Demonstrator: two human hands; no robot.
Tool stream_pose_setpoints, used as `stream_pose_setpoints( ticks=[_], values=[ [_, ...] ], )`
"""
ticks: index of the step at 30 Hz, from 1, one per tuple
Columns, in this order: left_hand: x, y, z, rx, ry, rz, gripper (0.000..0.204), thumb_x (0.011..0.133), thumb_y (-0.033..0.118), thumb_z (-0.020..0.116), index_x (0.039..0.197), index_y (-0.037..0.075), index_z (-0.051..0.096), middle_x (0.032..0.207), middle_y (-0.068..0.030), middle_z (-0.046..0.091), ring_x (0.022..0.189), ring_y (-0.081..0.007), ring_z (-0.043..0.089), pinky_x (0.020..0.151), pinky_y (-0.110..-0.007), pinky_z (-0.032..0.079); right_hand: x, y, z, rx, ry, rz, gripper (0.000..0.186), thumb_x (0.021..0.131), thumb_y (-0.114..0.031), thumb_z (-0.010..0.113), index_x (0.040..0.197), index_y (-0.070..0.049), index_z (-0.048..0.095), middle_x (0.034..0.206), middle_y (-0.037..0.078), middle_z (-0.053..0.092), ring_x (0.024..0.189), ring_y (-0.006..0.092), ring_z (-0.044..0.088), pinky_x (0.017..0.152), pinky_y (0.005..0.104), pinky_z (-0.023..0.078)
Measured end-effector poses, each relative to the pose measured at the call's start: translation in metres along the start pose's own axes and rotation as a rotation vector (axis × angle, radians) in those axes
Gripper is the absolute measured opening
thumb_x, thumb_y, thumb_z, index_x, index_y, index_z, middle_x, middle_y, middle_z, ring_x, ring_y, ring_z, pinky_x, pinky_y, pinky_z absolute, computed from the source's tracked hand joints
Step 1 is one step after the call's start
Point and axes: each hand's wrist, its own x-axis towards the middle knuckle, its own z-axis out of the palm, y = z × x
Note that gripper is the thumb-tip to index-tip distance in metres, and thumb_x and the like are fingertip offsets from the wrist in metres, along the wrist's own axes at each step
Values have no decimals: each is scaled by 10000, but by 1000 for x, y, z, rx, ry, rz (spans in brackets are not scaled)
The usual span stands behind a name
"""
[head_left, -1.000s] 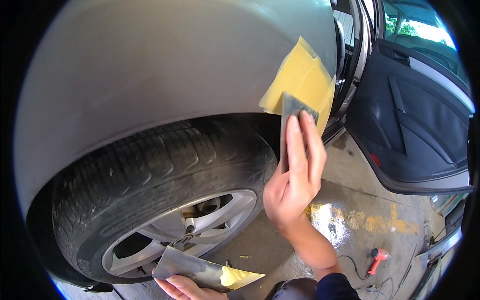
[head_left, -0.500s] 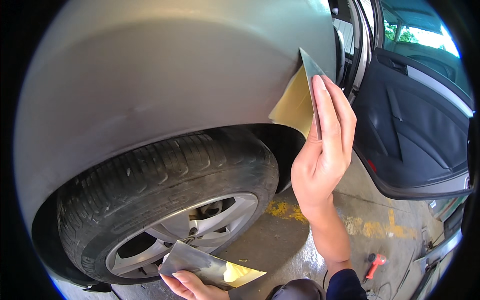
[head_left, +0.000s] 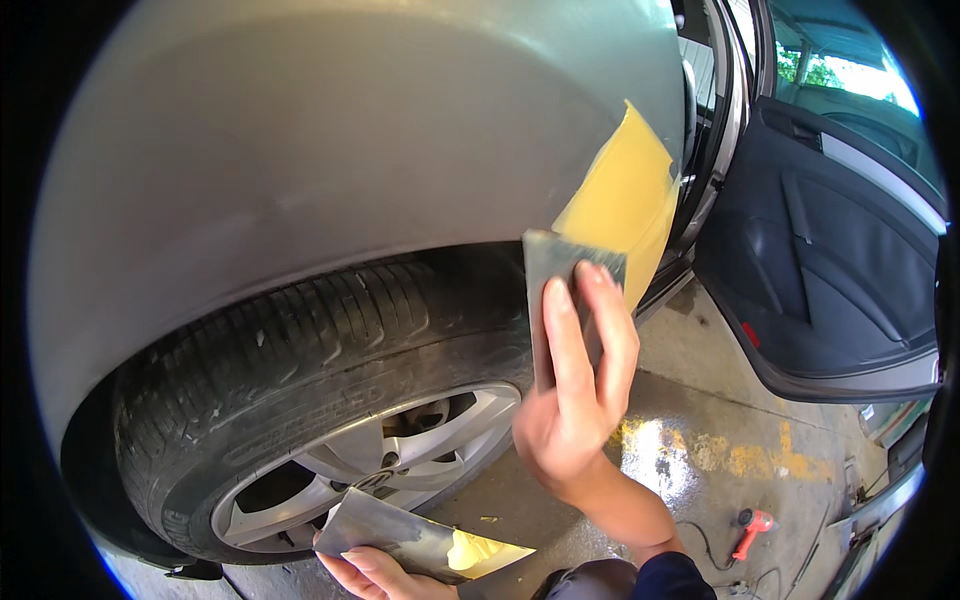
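My right hand (head_left: 572,415) is closed on a flat grey filler spreader (head_left: 550,262), its fingers pressed along the blade. The spreader's far edge overlaps the lower part of a yellow patch of body filler (head_left: 622,195). That patch covers the rear end of the grey car fender (head_left: 300,140), behind the wheel arch. Low in the view, my left hand (head_left: 385,574) grips a thin metal plate (head_left: 378,525), tilted below the wheel. A dab of yellow filler (head_left: 474,550) lies on the plate's right end. The left palm is cut off by the frame.
Below the fender is the tyre (head_left: 300,350) with its silver alloy wheel (head_left: 330,465). An open car door (head_left: 825,250) stands to the right. A red heat gun-like tool (head_left: 752,530) with a cord lies on the concrete floor (head_left: 690,400), which has worn yellow markings.
My right hand has moved down and left with the spreader, turning the blade and exposing more of the yellow patch. My left hand and its plate have barely shifted.
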Motion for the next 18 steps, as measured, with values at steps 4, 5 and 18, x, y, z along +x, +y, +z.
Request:
stream_pose_setpoints(
  ticks=[4,5,18],
  values=[
    [2,1,1,-18,-3,-3,481,843,256,508,1210,-18,361,1152,-127,452,997,-180,451,864,-278,361,15,7,-22,-17,-34,-65,267,796,-157,491,1026,-71,597,1069,174,515,947,298,517,867,427,348],
    [3,2,2,-19,-4,-5,481,843,256,507,1210,-18,360,1152,-127,451,998,-180,451,865,-278,361,25,13,-23,-33,-18,-89,282,785,-126,482,1038,-58,589,1076,173,511,959,296,509,872,428,343],
    [3,-1,2,-23,-15,-3,488,847,264,502,1216,-18,352,1157,-124,446,1004,-178,447,868,-275,358,50,30,-5,66,-20,-72,400,752,171,389,1117,34,481,1149,164,422,1063,263,446,898,310,400]
  ],
)
